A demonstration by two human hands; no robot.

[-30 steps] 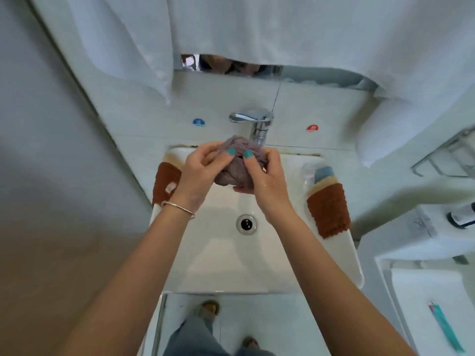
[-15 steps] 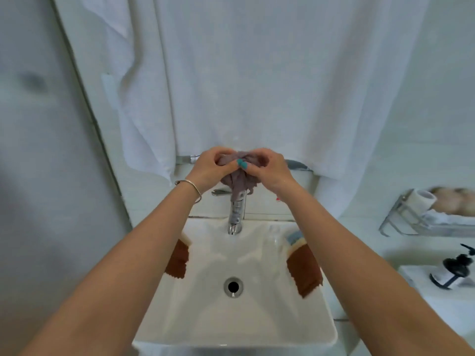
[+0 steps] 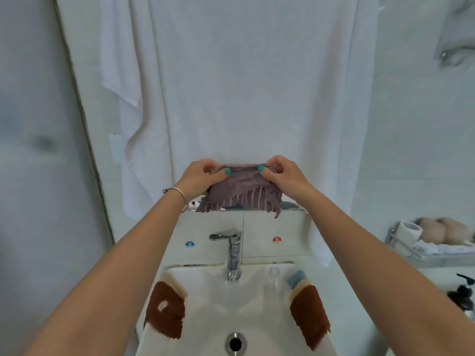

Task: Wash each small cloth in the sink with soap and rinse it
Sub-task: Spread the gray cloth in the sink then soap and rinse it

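Observation:
A small mauve cloth (image 3: 241, 191) with pale stripes hangs stretched between my hands, high above the tap (image 3: 232, 250). My left hand (image 3: 203, 176) pinches its upper left edge and my right hand (image 3: 281, 173) pinches its upper right edge. Below is the white sink (image 3: 246, 291) with its drain (image 3: 235, 344). A brown and cream cloth (image 3: 165, 309) drapes over the sink's left rim. Another brown cloth with a blue and cream end (image 3: 308, 312) drapes over the right rim.
A large white towel (image 3: 239, 86) hangs on the wall behind the cloth. At the right, a wire shelf (image 3: 421, 246) holds a roll and rounded beige items. A dark pump bottle (image 3: 462, 295) stands at the right edge. Blue and red dots flank the tap.
My hands lifted the bunched cloth from over the basin to above the tap and pulled apart, spreading it flat. The view tilted up toward the wall.

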